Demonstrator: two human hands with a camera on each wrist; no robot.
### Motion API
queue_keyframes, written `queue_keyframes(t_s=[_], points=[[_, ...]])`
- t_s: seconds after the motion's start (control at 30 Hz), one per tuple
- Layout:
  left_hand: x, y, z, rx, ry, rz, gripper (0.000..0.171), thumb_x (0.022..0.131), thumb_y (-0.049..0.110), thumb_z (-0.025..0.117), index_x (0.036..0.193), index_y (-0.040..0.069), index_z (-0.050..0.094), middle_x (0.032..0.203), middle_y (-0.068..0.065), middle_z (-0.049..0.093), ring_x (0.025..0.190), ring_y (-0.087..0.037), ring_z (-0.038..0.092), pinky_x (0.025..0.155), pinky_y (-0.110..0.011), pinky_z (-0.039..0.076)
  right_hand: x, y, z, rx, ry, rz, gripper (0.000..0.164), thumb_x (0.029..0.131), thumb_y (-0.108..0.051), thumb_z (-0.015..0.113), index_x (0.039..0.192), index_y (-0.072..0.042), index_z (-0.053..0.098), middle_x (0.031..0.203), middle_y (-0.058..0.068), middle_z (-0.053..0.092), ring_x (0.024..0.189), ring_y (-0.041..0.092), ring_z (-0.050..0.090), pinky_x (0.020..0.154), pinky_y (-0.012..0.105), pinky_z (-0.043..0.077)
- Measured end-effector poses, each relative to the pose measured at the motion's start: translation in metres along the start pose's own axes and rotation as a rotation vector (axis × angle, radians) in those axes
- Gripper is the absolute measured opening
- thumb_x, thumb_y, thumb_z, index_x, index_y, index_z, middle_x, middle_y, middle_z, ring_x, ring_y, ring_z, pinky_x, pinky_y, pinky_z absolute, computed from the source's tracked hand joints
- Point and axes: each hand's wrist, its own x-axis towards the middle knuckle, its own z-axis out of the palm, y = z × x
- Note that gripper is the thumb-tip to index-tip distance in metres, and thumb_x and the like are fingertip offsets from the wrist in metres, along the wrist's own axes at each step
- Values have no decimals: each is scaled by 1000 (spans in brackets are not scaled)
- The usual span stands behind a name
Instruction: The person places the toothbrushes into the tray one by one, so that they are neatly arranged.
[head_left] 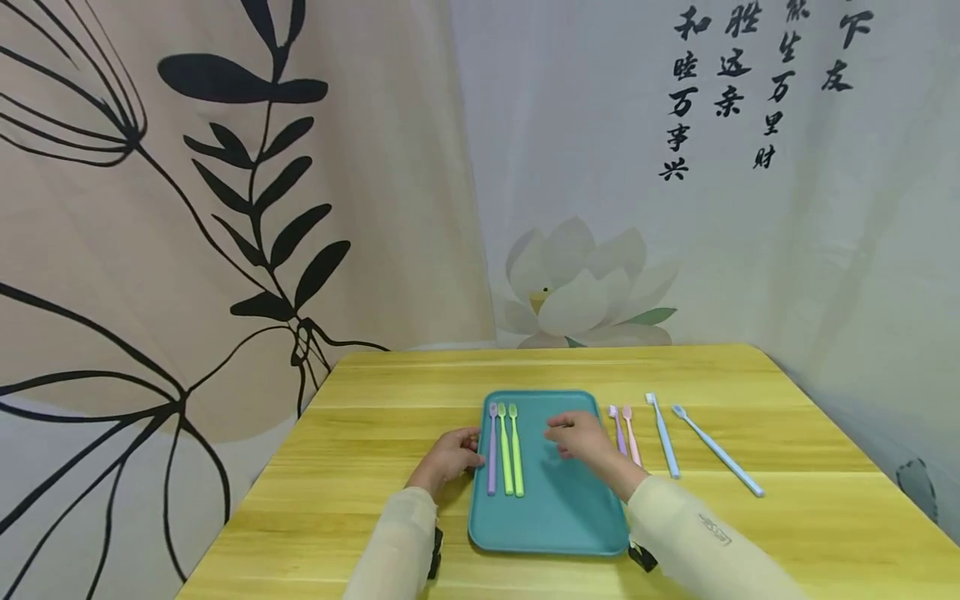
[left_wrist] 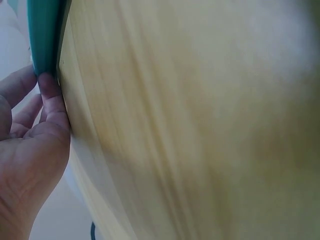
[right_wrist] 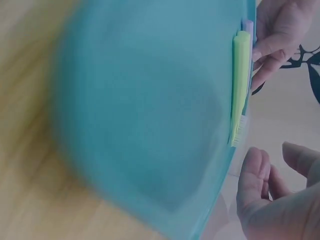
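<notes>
Left grip pinches teal rectangular tray bearing three purple and green toothbrushes; right grip, spread, hovers above. Rightward on yellow wooden counter: four purple, pink and blue toothbrushes, two partly obscured.

The head camera looks forward and down over the table from the wearer's side, taking in the tray and the printed cloth behind. The left-wrist camera sits close by the left hand, showing table and tray edge tilted. The right-wrist camera looks across the tray past the right hand; it shares the green toothbrushes with the head view and the left hand with both others.
</notes>
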Motion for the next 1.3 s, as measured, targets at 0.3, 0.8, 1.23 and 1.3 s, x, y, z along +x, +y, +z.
queue_keyframes(t_s=[0.3,0.8,1.23,1.3], points=[[1,-2,0,-9,8,-7,58,87,-5,67,142,-4,49,107,-13,58,93,-22,55,81,-33,48,-16,18,-27,2,-3,-48,35,96,-11,64,126,7,62,108,14,65,96,31,63,78,39,56],[0,3,0,6,13,16,57,86,-7,68,140,-8,50,105,-14,57,94,-23,55,82,-35,50,-32,36,-96,-122,107,-111,41,99,-18,61,130,7,59,125,23,62,105,34,62,84,42,55],[1,1,1,-1,17,7,58,86,-8,67,141,-6,49,106,-14,56,95,-24,54,86,-36,50,-38,60,-153,-155,155,-42,57,103,-37,52,141,6,48,138,27,50,115,41,53,90,48,51],[0,0,1,0,18,5,58,86,-7,67,141,-6,49,106,-13,57,95,-23,54,86,-36,50,-38,61,-158,-166,161,-35,58,103,-38,52,141,6,48,138,27,51,114,41,53,89,48,51]])
